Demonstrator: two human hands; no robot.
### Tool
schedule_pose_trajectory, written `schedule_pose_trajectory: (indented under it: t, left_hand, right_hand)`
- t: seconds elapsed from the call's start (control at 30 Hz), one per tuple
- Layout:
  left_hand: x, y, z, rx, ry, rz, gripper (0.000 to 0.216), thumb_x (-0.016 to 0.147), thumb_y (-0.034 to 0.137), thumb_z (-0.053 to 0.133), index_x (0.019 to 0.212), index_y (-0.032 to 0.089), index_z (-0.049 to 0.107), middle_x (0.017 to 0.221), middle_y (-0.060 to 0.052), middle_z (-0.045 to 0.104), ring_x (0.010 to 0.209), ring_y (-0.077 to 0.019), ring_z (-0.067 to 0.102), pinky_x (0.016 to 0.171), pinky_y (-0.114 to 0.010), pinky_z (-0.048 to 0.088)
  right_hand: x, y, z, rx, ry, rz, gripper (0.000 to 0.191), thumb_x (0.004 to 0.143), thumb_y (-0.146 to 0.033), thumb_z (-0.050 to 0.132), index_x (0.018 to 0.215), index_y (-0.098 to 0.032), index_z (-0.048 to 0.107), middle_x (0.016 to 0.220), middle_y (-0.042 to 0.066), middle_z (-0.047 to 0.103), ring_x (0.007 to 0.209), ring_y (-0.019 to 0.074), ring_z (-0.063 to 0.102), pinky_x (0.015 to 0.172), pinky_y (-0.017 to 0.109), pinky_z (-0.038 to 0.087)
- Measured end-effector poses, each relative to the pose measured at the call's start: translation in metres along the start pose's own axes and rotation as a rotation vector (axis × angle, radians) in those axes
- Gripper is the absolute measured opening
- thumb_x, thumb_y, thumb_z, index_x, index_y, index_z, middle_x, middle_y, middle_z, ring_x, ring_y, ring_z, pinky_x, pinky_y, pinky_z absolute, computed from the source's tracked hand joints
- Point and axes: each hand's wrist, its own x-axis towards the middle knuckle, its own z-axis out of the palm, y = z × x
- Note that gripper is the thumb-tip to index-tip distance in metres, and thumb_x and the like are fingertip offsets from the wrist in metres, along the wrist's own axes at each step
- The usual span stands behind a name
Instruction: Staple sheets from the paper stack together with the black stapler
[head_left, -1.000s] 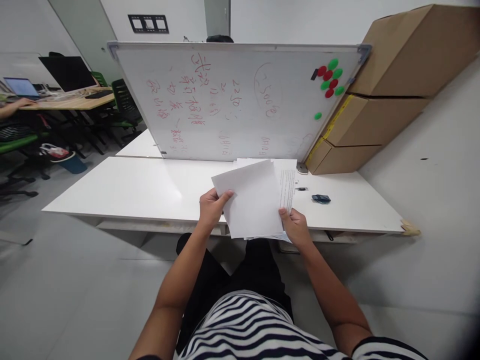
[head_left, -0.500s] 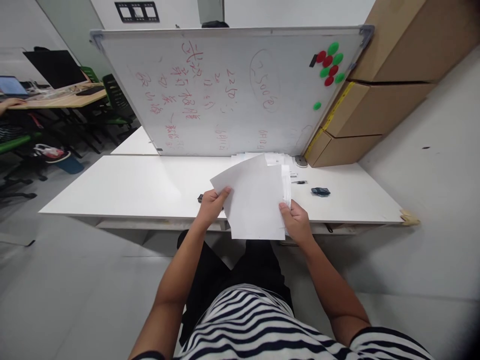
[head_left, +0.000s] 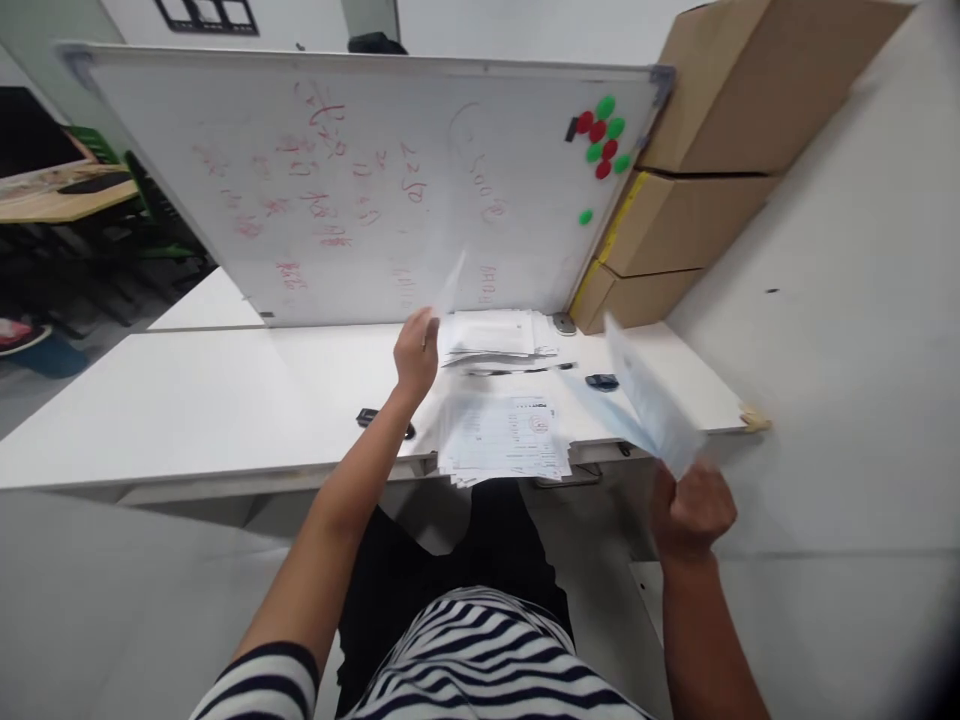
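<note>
My left hand (head_left: 418, 350) is closed on a white sheet of paper (head_left: 450, 287), seen nearly edge-on against the whiteboard. Off to the right, beyond the table's front edge, my right hand (head_left: 694, 508) grips white papers (head_left: 651, 395); they are bent, fanned apart and smeared by motion. Between the hands a pile of printed forms (head_left: 510, 445) with a red round stamp lies at the table's front edge, partly overhanging it. Behind that pile rests another stack of papers (head_left: 491, 335), close to the whiteboard.
A whiteboard (head_left: 360, 190) with red writing and round magnets stands on the white table (head_left: 225, 400). Cardboard boxes (head_left: 675, 225) are stacked at the right by the wall. Small dark objects lie on the table: one (head_left: 367, 416) left of the forms, another (head_left: 601, 382) right.
My hands have moved apart, the right one going right and towards me with papers, the left one up with a sheet. The printed forms now show. The view has turned right.
</note>
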Motion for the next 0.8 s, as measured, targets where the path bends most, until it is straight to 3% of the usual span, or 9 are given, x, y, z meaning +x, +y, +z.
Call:
schedule_pose_trajectory:
  t: [0.1, 0.2, 0.27, 0.33, 0.43, 0.5, 0.63, 0.73, 0.8]
  left_hand:
    - [0.017, -0.003, 0.065, 0.202, -0.341, 0.206, 0.045, 0.096, 0.031, 0.035, 0.138, 0.020, 0.046, 0.145, -0.013, 0.045, 0.134, -0.0243, 0.039, 0.109, -0.040, 0.030]
    - [0.016, -0.008, 0.121, 0.421, -0.672, 0.120, 0.055, 0.095, 0.034, 0.035, 0.146, 0.016, 0.035, 0.153, -0.017, 0.030, 0.142, -0.0325, 0.023, 0.111, -0.052, 0.022]
    - [0.009, -0.008, 0.145, 0.492, -0.821, 0.019, 0.072, 0.090, 0.049, 0.042, 0.150, 0.013, 0.024, 0.156, -0.022, 0.020, 0.144, -0.0378, 0.013, 0.110, -0.061, 0.015]
    - [-0.002, -0.002, 0.152, 0.466, -0.850, 0.007, 0.095, 0.081, 0.063, 0.050, 0.152, 0.013, 0.013, 0.157, -0.022, 0.010, 0.145, -0.0396, 0.004, 0.110, -0.064, 0.007]
    - [-0.025, 0.023, 0.130, 0.245, -0.774, 0.016, 0.099, 0.078, 0.071, 0.048, 0.152, 0.016, 0.014, 0.159, -0.017, 0.009, 0.146, -0.0360, 0.000, 0.114, -0.059, 0.004]
    - [-0.045, 0.045, 0.100, -0.025, -0.734, -0.113, 0.086, 0.086, 0.071, 0.031, 0.151, 0.015, 0.021, 0.158, -0.015, 0.019, 0.146, -0.0312, 0.010, 0.116, -0.051, 0.012]
    - [-0.081, 0.081, 0.025, -0.772, -0.983, -0.736, 0.089, 0.085, 0.074, 0.003, 0.146, 0.017, 0.033, 0.146, -0.018, 0.043, 0.127, -0.0307, 0.049, 0.100, -0.047, 0.043]
    - [-0.098, 0.084, -0.025, -1.168, -1.021, -0.999, 0.087, 0.083, 0.078, 0.020, 0.135, 0.015, 0.049, 0.134, -0.018, 0.055, 0.118, -0.0345, 0.056, 0.093, -0.048, 0.048]
    - [-0.108, 0.074, -0.049, -1.227, -0.837, -1.080, 0.068, 0.085, 0.069, 0.039, 0.124, 0.016, 0.059, 0.124, -0.016, 0.062, 0.112, -0.0334, 0.058, 0.091, -0.045, 0.049]
  right_hand:
    - [-0.009, -0.011, -0.023, -0.020, -0.025, 0.025, 0.026, 0.095, -0.022, 0.044, 0.115, -0.014, 0.059, 0.099, 0.011, 0.072, 0.102, 0.0242, 0.067, 0.084, 0.034, 0.052]
    - [-0.020, -0.009, -0.045, -0.112, -0.047, 0.086, 0.027, 0.094, -0.016, 0.046, 0.117, -0.015, 0.060, 0.098, 0.009, 0.074, 0.098, 0.0218, 0.069, 0.085, 0.033, 0.053]
    - [-0.028, -0.003, -0.057, -0.175, -0.062, 0.144, 0.026, 0.092, -0.014, 0.047, 0.115, -0.015, 0.061, 0.098, 0.009, 0.074, 0.096, 0.0212, 0.069, 0.085, 0.032, 0.053]
    - [-0.036, 0.003, -0.063, -0.239, -0.080, 0.192, 0.023, 0.092, -0.015, 0.050, 0.110, -0.014, 0.064, 0.093, 0.010, 0.074, 0.088, 0.0204, 0.070, 0.081, 0.030, 0.053]
    - [-0.038, 0.006, -0.053, -0.302, -0.110, 0.187, 0.017, 0.089, -0.017, 0.056, 0.101, -0.012, 0.067, 0.077, 0.008, 0.072, 0.069, 0.0180, 0.069, 0.068, 0.026, 0.052]
    - [-0.031, -0.001, -0.035, -0.261, -0.106, 0.158, 0.018, 0.088, -0.016, 0.058, 0.101, -0.011, 0.068, 0.072, 0.008, 0.071, 0.064, 0.0171, 0.067, 0.066, 0.026, 0.051]
    - [0.000, -0.039, 0.005, 0.042, -0.069, 0.103, 0.024, 0.088, -0.014, 0.054, 0.110, -0.013, 0.066, 0.087, 0.011, 0.074, 0.080, 0.0197, 0.070, 0.076, 0.029, 0.053]
    - [0.019, -0.082, 0.019, 0.339, -0.143, 0.017, 0.030, 0.091, -0.017, 0.048, 0.117, -0.019, 0.063, 0.104, 0.010, 0.073, 0.103, 0.0227, 0.067, 0.087, 0.035, 0.052]
    - [0.024, -0.109, 0.021, 0.510, -0.190, -0.069, 0.033, 0.092, -0.015, 0.044, 0.118, -0.021, 0.063, 0.107, 0.009, 0.072, 0.112, 0.0223, 0.063, 0.090, 0.036, 0.052]
